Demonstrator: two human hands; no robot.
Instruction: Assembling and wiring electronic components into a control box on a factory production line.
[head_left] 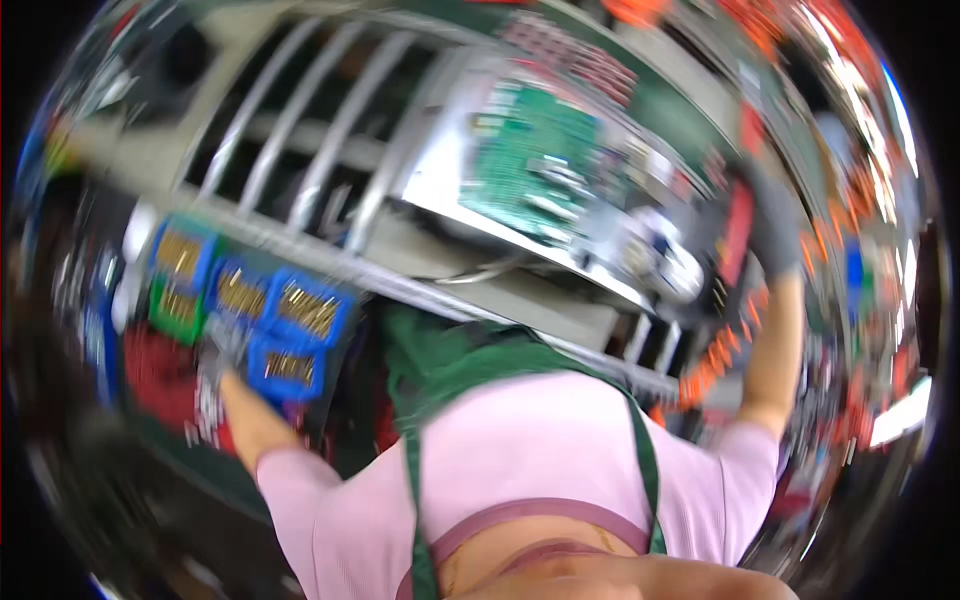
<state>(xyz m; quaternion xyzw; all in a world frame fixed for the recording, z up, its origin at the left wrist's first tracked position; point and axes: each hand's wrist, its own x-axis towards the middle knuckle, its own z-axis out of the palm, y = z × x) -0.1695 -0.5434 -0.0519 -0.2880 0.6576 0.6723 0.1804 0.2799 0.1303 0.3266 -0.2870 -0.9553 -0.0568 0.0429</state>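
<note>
The picture is blurred by motion. My left hand, in a light glove, reaches among small blue bins filled with gold-coloured parts; whether it holds any is unclear. My right hand, in a dark grey glove, is stretched out to the far right beside a red upright piece; its grip cannot be made out. Between the arms lies a green circuit board on a tilted silver tray. My pink sleeves and a green apron fill the lower middle.
Silver roller rails run behind the bins. A green bin sits left of the blue ones. A white round part lies at the tray's right end. Orange items line the right side.
</note>
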